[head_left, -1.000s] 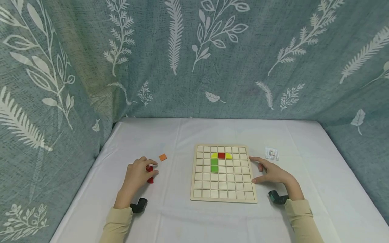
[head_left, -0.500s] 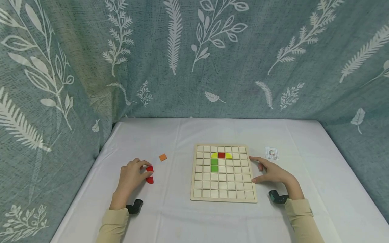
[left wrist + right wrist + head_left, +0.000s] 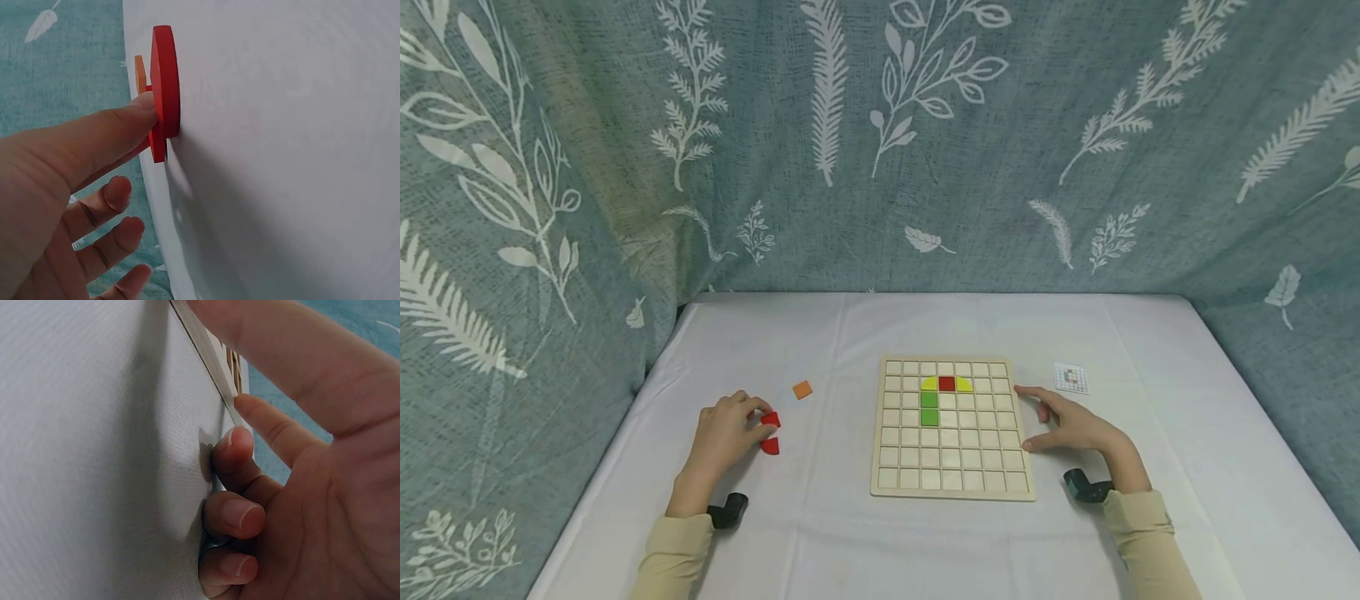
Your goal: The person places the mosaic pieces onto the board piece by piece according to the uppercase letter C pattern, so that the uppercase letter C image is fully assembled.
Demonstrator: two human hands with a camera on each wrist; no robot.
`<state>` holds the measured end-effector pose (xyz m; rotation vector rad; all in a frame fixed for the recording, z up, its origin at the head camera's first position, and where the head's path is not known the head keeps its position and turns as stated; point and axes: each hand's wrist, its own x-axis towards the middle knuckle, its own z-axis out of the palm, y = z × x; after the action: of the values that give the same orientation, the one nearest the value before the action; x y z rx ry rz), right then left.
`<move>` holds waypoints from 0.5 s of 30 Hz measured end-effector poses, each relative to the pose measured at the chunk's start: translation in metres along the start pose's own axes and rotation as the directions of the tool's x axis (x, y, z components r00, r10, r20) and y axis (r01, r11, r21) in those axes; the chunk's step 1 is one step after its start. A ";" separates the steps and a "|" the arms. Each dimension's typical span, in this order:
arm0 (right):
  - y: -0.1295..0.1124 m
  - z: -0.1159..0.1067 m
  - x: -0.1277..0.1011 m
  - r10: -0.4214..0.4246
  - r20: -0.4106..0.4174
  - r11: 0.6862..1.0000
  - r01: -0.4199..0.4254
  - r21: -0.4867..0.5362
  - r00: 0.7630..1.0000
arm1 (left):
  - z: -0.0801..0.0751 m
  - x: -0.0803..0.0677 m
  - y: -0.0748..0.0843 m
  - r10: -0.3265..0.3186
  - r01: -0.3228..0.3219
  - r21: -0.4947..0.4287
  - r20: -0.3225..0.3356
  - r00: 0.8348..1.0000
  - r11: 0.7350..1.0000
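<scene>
My left hand lies on the white cloth left of the board, with thumb and forefinger pinching a flat red piece by its edges. In the left wrist view the thumb presses the red piece, which lies flat on the cloth. A second red piece sits just below it, apart from the hand. My right hand rests open against the right edge of the wooden grid board, thumb touching its side. The board holds yellow, red and green pieces.
An orange square piece lies on the cloth beyond my left hand. A small pattern card sits right of the board. Leaf-print curtain closes in the table at the back and both sides.
My left hand has drawn slightly left and back with the upper red piece, so the two red pieces now lie apart. The right hand has stayed still.
</scene>
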<state>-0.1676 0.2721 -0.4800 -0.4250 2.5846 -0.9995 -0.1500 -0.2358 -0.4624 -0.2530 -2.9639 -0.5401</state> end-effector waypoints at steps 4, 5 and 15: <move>-0.001 0.000 0.000 0.001 0.000 1.000 -0.001 -0.002 1.000 | 0.000 0.000 0.003 0.004 -0.004 -0.009 0.010 1.000 1.000; -0.001 0.000 0.000 0.002 0.001 1.000 -0.002 -0.003 1.000 | 0.000 0.001 0.005 0.008 -0.008 -0.013 0.009 1.000 1.000; -0.001 -0.001 0.001 0.016 0.002 1.000 -0.016 0.006 1.000 | 0.006 0.002 0.024 0.082 -0.082 -0.023 -0.014 0.997 0.996</move>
<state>-0.1685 0.2712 -0.4790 -0.4031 2.5784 -1.0008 -0.1483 -0.2114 -0.4590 -0.3701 -2.9214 -0.5642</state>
